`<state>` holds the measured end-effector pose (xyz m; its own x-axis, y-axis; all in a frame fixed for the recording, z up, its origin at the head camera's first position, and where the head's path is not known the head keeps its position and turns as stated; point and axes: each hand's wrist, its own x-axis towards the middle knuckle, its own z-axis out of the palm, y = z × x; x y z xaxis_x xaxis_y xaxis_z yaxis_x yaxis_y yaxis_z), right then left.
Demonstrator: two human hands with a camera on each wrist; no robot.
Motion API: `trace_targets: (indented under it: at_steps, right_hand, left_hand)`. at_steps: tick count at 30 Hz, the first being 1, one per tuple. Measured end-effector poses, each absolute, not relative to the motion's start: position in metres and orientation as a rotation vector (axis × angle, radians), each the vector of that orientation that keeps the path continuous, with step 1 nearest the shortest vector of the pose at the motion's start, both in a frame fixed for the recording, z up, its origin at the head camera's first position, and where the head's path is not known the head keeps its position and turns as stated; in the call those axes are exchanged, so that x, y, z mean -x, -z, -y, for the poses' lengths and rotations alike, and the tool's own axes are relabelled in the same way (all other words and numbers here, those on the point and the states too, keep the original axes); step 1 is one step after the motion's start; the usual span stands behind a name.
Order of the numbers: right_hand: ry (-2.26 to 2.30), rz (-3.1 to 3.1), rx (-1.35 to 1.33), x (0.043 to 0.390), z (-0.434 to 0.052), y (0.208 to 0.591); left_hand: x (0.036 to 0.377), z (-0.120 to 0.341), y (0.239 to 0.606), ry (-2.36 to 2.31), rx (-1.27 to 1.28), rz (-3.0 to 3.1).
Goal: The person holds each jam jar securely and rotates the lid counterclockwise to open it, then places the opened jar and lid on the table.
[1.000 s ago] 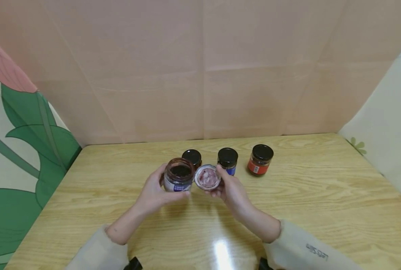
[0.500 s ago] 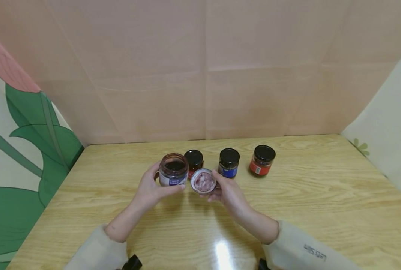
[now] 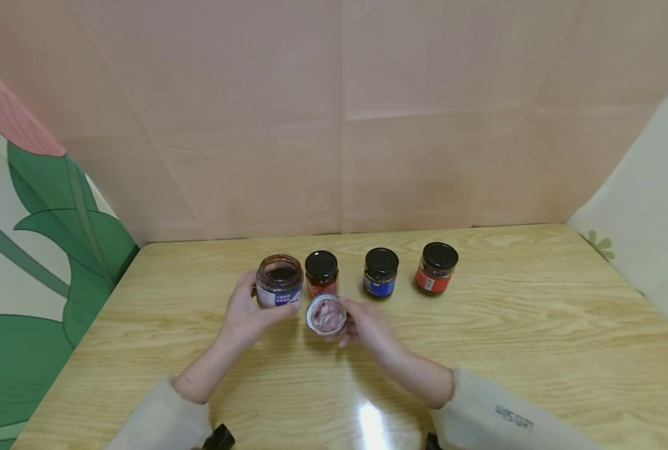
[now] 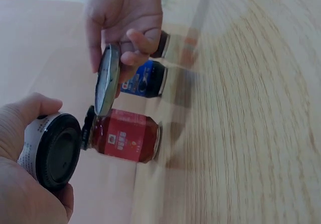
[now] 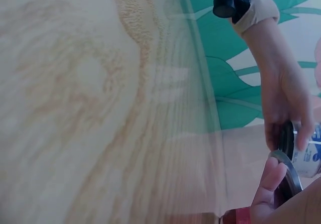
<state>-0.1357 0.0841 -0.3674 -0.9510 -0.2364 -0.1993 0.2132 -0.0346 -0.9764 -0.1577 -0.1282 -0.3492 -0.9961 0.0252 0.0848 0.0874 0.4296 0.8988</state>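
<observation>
Soft, even overhead light; a white glare patch sits on the glossy yellow wooden table (image 3: 370, 420). The head view is sharp; both wrist views are bluish, warped, and motion-blurred.

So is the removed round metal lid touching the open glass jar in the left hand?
Apart. The left wrist view shows the lid held above the open jar, with a visible gap between them.
</observation>
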Motion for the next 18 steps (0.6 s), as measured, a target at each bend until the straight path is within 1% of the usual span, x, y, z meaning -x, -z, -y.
trace_targets:
  at_steps: [11,18]
  right_hand:
    - [2.045,-1.858,0.08,0.134,-0.073,0.376]
    - [2.051,-1.841,-0.008,0.139,-0.066,0.372]
  left_hand:
    - [0.165,0.133,0.353,1.666,0.025,2.607]
    - [0.176,0.136,0.358,1.637,-0.001,2.602]
